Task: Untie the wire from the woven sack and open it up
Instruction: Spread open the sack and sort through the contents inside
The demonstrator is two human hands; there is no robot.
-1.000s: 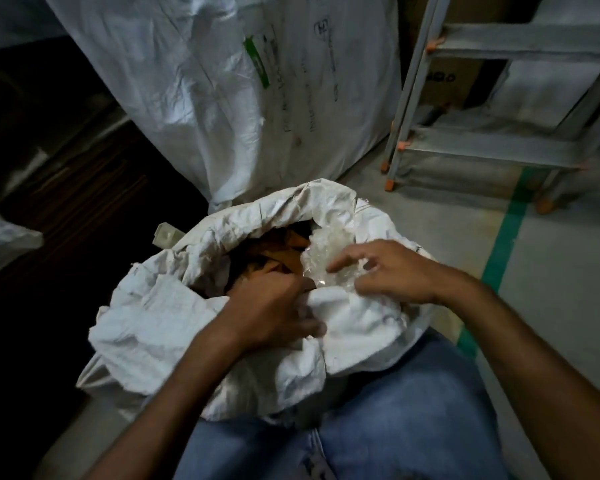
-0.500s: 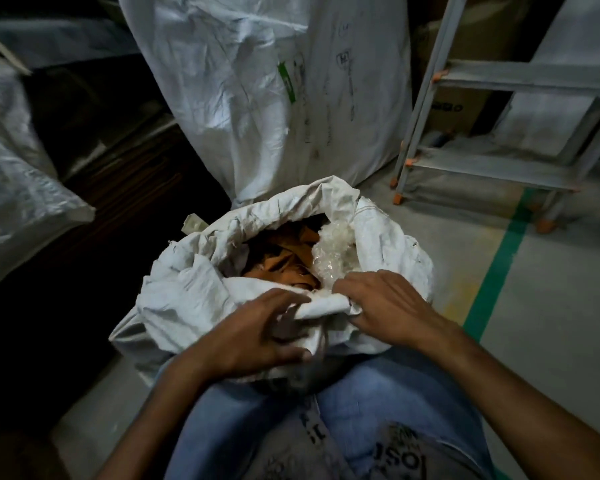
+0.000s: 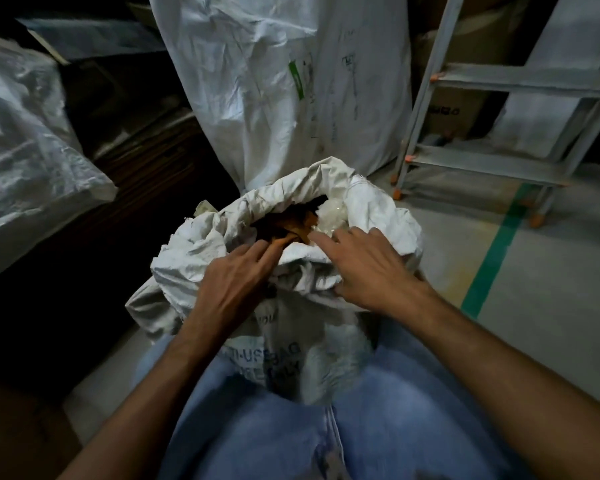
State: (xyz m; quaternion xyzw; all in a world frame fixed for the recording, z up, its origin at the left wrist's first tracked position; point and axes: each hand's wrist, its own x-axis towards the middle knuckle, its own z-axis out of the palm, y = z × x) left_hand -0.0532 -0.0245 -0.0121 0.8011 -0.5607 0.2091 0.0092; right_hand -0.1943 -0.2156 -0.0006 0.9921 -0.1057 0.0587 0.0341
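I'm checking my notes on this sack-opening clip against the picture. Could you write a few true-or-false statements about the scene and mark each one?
1. The woven sack has its mouth open, with brown material showing inside. True.
2. Both hands are at the sack's near rim. True: left hand, right hand.
3. A wire is tied tightly round the sack's neck. False: the mouth is spread open and no wire shows.
4. The stepladder stands to the left of the sack. False: it stands to the right.
5. A green stripe runs along the floor. True.
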